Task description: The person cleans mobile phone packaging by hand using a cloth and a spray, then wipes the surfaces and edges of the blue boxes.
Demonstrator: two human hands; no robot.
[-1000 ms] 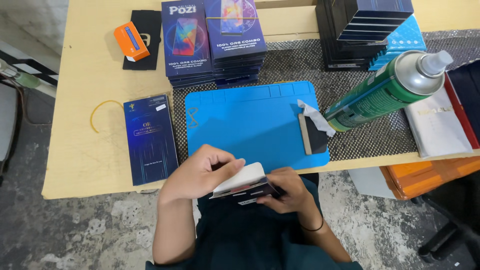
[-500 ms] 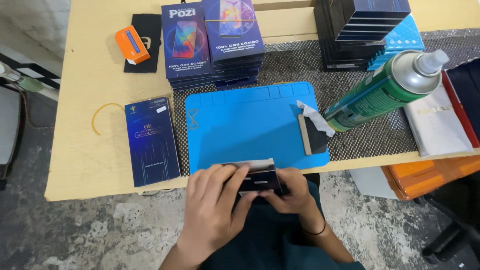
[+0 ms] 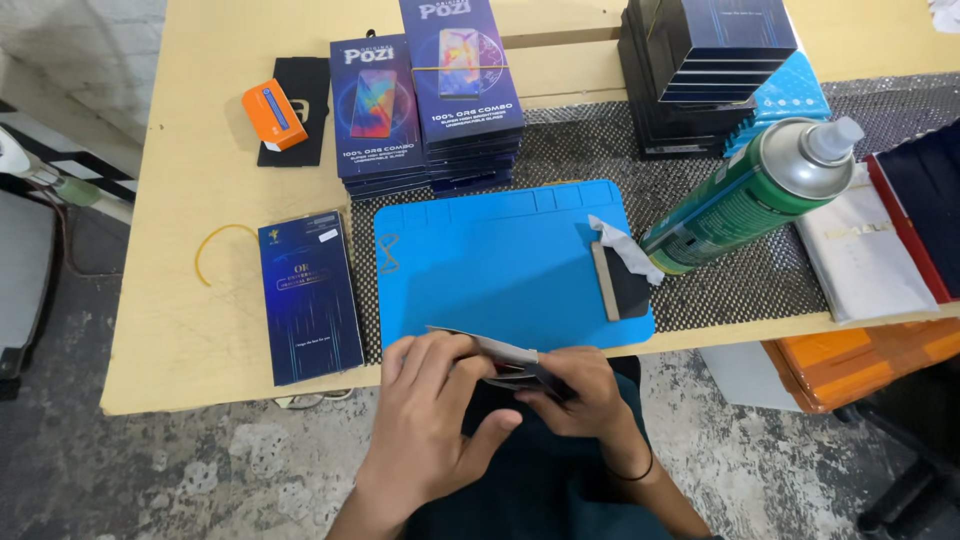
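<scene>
Down below the near edge of the tabletop [image 3: 180, 330], 2 hands meet over the person's lap around 1 thin flat pack [image 3: 500, 358], pale on its upper face and dark along the lower edge, held level. Left hand [image 3: 430, 425] has its fingers curled over the near left end of the pack, its grip closed on it with the thumb stretched toward the other hand. Right hand [image 3: 580, 395] pinches the pack's right end from beneath, its grip also closed on it; a dark band sits on that wrist. On the tabletop lies 1 blue work mat [image 3: 490, 275], rectangular with small compartments along its far edge, resting on a dark woven sheet [image 3: 740, 285]. At the mat's right edge sits 1 small dark pad [image 3: 625, 280] with a crumpled white wipe [image 3: 620, 245] touching it. Just right of that, 1 green spray can [image 3: 755, 195] with a white nozzle lies tilted. Left of the mat lies 1 dark blue flat box [image 3: 310, 295], beside 1 yellow rubber band [image 3: 215, 250]. Farther back stand 2 stacks of blue-purple printed boxes [image 3: 425, 100] side by side, 1 stack of black boxes [image 3: 700, 70], and 1 orange box [image 3: 272, 113] on a black pouch [image 3: 310, 105].
</scene>
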